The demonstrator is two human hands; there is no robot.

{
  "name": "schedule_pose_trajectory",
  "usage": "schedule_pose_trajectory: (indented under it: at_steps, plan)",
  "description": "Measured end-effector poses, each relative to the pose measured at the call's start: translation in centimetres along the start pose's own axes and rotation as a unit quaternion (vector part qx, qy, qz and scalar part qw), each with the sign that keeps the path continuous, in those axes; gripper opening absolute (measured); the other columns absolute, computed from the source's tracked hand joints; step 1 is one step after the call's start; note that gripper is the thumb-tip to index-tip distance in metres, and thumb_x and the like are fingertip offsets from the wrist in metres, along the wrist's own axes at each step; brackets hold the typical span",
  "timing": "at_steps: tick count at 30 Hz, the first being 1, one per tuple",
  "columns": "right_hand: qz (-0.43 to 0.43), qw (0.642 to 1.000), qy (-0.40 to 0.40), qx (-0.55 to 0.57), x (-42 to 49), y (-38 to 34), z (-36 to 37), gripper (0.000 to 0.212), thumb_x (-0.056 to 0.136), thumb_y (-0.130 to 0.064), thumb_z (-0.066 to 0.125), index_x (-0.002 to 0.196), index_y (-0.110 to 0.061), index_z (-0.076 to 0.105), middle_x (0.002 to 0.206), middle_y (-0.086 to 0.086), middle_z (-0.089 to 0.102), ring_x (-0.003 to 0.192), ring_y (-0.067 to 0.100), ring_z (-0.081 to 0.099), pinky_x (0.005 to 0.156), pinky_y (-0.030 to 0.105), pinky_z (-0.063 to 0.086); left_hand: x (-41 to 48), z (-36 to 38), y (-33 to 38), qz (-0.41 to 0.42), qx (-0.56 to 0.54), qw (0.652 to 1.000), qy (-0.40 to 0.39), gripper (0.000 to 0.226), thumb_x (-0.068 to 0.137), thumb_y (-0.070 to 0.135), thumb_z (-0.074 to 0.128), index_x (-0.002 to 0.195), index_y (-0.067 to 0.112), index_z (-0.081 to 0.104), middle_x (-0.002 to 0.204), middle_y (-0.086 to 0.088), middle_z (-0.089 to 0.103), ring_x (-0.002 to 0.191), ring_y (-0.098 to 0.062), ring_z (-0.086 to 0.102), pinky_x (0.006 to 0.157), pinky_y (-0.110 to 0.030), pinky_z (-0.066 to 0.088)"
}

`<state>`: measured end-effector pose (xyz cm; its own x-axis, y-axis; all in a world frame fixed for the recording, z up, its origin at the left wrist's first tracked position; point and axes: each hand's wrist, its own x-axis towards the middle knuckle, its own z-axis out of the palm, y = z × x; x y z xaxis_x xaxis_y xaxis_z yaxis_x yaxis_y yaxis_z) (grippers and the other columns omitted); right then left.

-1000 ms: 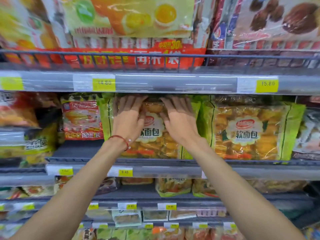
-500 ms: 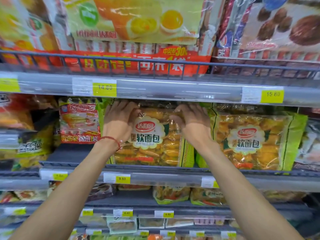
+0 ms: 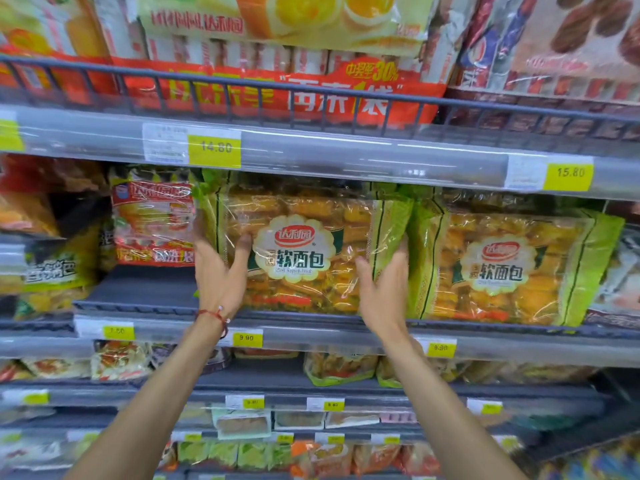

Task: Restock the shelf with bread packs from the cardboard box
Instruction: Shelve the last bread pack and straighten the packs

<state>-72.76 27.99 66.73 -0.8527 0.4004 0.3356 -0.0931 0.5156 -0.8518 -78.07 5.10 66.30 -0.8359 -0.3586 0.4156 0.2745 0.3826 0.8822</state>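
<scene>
A green and clear bread pack point(image 3: 304, 254) full of golden buns stands upright on the grey shelf point(image 3: 311, 323) at eye level. My left hand point(image 3: 221, 275) is at its lower left edge, fingers spread, thumb against the wrapper. My right hand point(image 3: 384, 289) is at its lower right edge, palm turned inward, fingers apart. Neither hand grips the pack. A second identical bread pack point(image 3: 509, 268) stands to its right. No cardboard box shows in this view.
A red and clear snack pack point(image 3: 152, 223) stands left of the bread pack, with a bare gap of shelf point(image 3: 138, 289) below it. The rail above point(image 3: 346, 150) carries price tags, and large bags point(image 3: 277, 26) fill the top shelf. Lower shelves hold smaller packs point(image 3: 339, 367).
Both hands slid from flat on the pack's front down and outward to its lower side edges. The camera has moved closer and tilted, so the shelves sit lower in view.
</scene>
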Motion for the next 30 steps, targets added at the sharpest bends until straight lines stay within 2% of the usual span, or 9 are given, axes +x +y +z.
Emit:
schedule_pose_trajectory:
  at_steps: [2, 6, 10, 15, 18, 20, 22, 26, 30]
  plan:
    - [0.009, 1.000, -0.004, 0.008, 0.4, 0.4, 0.0, 0.080, 0.102, -0.028, 0.061, 0.164, -0.012, 0.013, 0.167, 0.002, 0.028, 0.154, 0.015, 0.025, 0.124, 0.027, 0.018, 0.2, 0.1, -0.3, -0.009, -0.010, 1.000, -0.002, 0.086, 0.091, 0.053, 0.059, 0.156, 0.021, 0.011, 0.161, 0.005, 0.019, 0.147, -0.013, 0.020, 0.122, -0.038, 0.017]
    - [0.010, 0.999, -0.011, 0.053, 0.3, 1.1, -0.5, 0.073, 0.106, -0.031, 0.056, 0.164, -0.019, 0.013, 0.169, -0.005, 0.022, 0.155, 0.011, 0.020, 0.125, 0.031, 0.019, -0.3, 0.3, -0.6, -0.008, -0.018, 1.000, -0.010, 0.084, 0.095, 0.048, 0.055, 0.156, 0.018, 0.005, 0.162, 0.006, 0.011, 0.148, -0.013, 0.014, 0.123, -0.041, 0.011]
    - [0.019, 0.998, -0.049, 0.033, -0.8, 2.1, -1.2, 0.066, 0.110, -0.036, 0.043, 0.164, -0.019, 0.010, 0.153, -0.020, 0.021, 0.142, -0.006, 0.015, 0.116, 0.018, 0.015, -1.4, 0.7, -0.8, -0.067, 0.047, 0.997, -0.013, 0.080, 0.098, 0.053, 0.043, 0.156, 0.025, -0.004, 0.162, 0.002, 0.011, 0.145, -0.026, 0.018, 0.115, -0.053, 0.012]
    - [0.080, 0.996, 0.007, 0.049, 0.5, 4.1, -3.1, 0.041, 0.112, -0.015, 0.036, 0.153, -0.011, 0.042, 0.138, -0.003, 0.052, 0.134, 0.014, 0.048, 0.099, 0.018, 0.037, -0.5, 1.4, -0.1, -0.072, 0.074, 0.995, 0.005, 0.069, 0.101, 0.049, 0.037, 0.156, 0.028, 0.002, 0.158, -0.007, 0.019, 0.139, -0.031, 0.027, 0.107, -0.053, 0.025]
    - [0.039, 0.999, -0.020, -0.011, -0.2, 4.5, -3.6, 0.040, 0.111, -0.013, 0.040, 0.151, -0.011, 0.047, 0.136, -0.004, 0.056, 0.126, 0.007, 0.050, 0.100, 0.010, 0.039, -0.8, 2.0, -0.4, -0.078, 0.099, 0.992, 0.031, 0.070, 0.100, 0.052, 0.035, 0.157, 0.026, 0.004, 0.153, -0.013, 0.023, 0.134, -0.039, 0.030, 0.108, -0.054, 0.027]
    - [0.013, 1.000, -0.017, -0.014, -1.2, 5.0, -3.8, 0.040, 0.112, -0.020, 0.038, 0.150, -0.015, 0.048, 0.144, -0.004, 0.055, 0.133, 0.008, 0.046, 0.116, 0.029, 0.040, -1.8, 2.5, -0.1, -0.075, 0.119, 0.989, 0.051, 0.076, 0.098, 0.053, 0.037, 0.157, 0.020, 0.003, 0.157, -0.015, 0.015, 0.140, -0.040, 0.022, 0.114, -0.052, 0.020]
    - [-0.032, 0.999, 0.002, -0.004, -2.2, 5.3, -4.5, 0.035, 0.112, -0.023, 0.039, 0.144, -0.020, 0.055, 0.139, -0.006, 0.059, 0.132, 0.014, 0.054, 0.113, 0.043, 0.046, -3.3, 3.4, 0.6, -0.077, 0.125, 0.988, 0.043, 0.083, 0.097, 0.054, 0.039, 0.158, 0.014, -0.002, 0.162, -0.014, -0.001, 0.149, -0.034, 0.004, 0.120, -0.048, 0.007]
    - [-0.124, 0.988, 0.093, -0.010, -2.2, 5.5, -7.7, 0.024, 0.107, -0.011, 0.052, 0.125, -0.016, 0.067, 0.124, -0.007, 0.064, 0.120, 0.016, 0.059, 0.106, 0.036, 0.046, -6.4, 6.0, 2.2, -0.067, 0.145, 0.987, 0.028, 0.093, 0.092, 0.062, 0.045, 0.158, 0.015, -0.002, 0.162, -0.010, -0.016, 0.149, -0.031, -0.013, 0.119, -0.052, -0.003]
    - [-0.091, 0.977, 0.174, -0.086, 0.6, 7.6, -11.1, 0.030, 0.103, -0.022, 0.058, 0.133, -0.017, 0.061, 0.147, 0.007, 0.050, 0.140, 0.026, 0.039, 0.118, 0.048, 0.032, -8.5, 9.0, 4.5, -0.049, 0.172, 0.984, 0.028, 0.096, 0.088, 0.072, 0.040, 0.158, 0.017, 0.005, 0.163, -0.010, -0.015, 0.149, -0.032, -0.016, 0.118, -0.056, -0.002]
